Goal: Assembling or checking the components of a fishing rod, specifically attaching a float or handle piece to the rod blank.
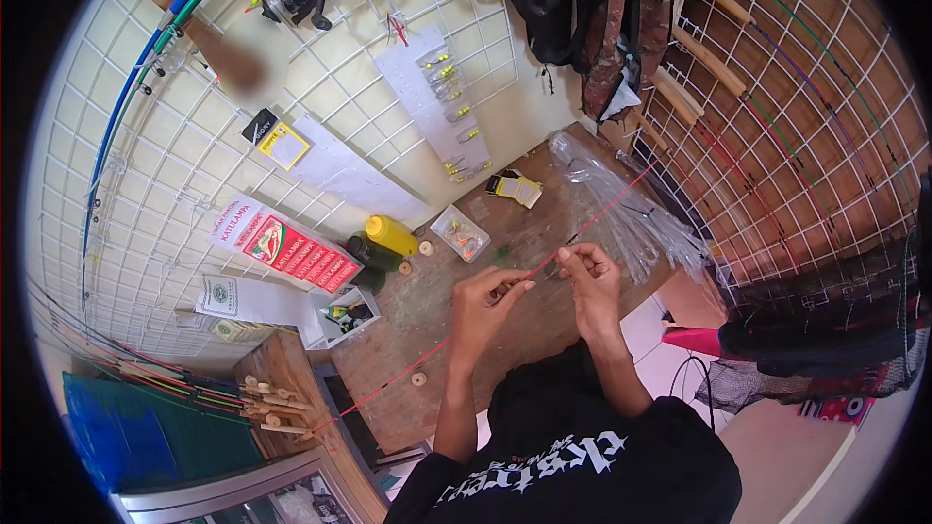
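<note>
both hands work one thin red rod (582,225) held slantwise above the wooden table (437,330): left hand (485,306) has its fingers pinched together on the shaft, right hand (589,277) is pinched on it just beyond, where a small dark fitting sits. it looks like mid-work on that fitting; whether it is fixed i cannot tell, and the rod's far end lies over a clear plastic sleeve (621,209), so nothing looks set aside as finished. on the table i count one yellow bottle (390,233), one dark bottle (374,252), one clear tackle box (459,232), and three small wooden discs, one at (418,378).
</note>
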A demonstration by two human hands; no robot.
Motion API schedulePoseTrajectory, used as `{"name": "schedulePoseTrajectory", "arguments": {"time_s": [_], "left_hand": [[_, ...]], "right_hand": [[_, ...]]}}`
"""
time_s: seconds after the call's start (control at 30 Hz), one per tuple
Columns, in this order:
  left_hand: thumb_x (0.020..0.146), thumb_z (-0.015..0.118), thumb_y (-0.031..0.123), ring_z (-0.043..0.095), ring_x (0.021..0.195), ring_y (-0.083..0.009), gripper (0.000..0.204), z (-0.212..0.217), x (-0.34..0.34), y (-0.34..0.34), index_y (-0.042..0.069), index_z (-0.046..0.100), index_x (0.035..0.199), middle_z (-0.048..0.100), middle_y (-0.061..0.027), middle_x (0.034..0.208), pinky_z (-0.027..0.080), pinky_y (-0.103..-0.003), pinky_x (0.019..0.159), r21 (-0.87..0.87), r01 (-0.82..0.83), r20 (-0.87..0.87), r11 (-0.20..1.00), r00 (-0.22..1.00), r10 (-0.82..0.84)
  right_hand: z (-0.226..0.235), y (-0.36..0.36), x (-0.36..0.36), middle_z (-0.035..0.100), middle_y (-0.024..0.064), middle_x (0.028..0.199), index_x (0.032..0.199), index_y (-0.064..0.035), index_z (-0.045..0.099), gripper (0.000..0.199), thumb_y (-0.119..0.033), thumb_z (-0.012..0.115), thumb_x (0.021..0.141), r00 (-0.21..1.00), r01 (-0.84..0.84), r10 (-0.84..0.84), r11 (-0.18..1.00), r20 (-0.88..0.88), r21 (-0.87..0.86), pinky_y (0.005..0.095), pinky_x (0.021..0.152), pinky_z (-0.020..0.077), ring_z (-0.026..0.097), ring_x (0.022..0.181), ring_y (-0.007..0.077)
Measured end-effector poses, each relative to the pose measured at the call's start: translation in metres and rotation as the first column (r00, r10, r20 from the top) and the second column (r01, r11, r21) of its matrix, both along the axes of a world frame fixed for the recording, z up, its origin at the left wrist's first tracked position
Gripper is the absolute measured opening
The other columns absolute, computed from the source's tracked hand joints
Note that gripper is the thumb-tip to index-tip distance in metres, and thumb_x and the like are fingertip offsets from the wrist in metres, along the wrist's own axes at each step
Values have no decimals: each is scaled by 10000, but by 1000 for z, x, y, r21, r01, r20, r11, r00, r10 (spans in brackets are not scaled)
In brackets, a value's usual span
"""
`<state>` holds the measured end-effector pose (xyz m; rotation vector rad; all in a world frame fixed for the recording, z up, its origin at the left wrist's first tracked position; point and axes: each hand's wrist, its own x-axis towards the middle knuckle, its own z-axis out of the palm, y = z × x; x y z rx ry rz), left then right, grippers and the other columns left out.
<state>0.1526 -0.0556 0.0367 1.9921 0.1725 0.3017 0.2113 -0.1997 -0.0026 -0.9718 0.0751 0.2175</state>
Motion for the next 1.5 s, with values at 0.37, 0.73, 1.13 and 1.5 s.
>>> {"name": "schedulePoseTrajectory", "arguments": {"time_s": [0.37, 0.73, 1.13, 1.5], "left_hand": [[758, 715, 51, 533, 583, -67, 148, 0, 1, 2, 18, 705, 901, 612, -46, 686, 402, -218, 539, 6, 3, -10, 1000, 1000, -3], [761, 713, 60, 535, 595, -76, 158, -5, -1, 2, 22, 703, 913, 612, -43, 689, 415, -229, 559, -22, 45, -30, 999, 999, -46], [761, 714, 87, 528, 574, -89, 167, -5, -3, 0, 40, 707, 921, 627, -56, 705, 409, -239, 543, 11, 44, -31, 999, 999, -44], [743, 724, 59, 538, 575, -88, 172, -8, -5, -5, 29, 710, 912, 635, -71, 705, 408, -239, 535, 50, 44, 14, 998, 999, -45]], "right_hand": [[-8, 0, 2, 627, 7, 797, 916, -24, 621, 115, -65, 675, 823, 1000, 22, -22, 998, -3, 59, 193, 631, 401, 537, 700, 53], [-8, -2, 2, 645, 35, 857, 1010, 16, 619, 189, -40, 657, 834, 997, 74, -74, 997, -1, 35, 204, 632, 410, 541, 707, 53], [-10, -3, 3, 623, 9, 790, 964, -2, 622, 148, -49, 666, 830, 995, 97, -97, 990, -8, 103, 197, 623, 404, 516, 674, 56], [-15, -1, 0, 572, 17, 811, 916, -47, 569, 38, -29, 575, 883, 997, 82, -81, 975, -17, 207, 246, 683, 443, 538, 728, 100]]}}
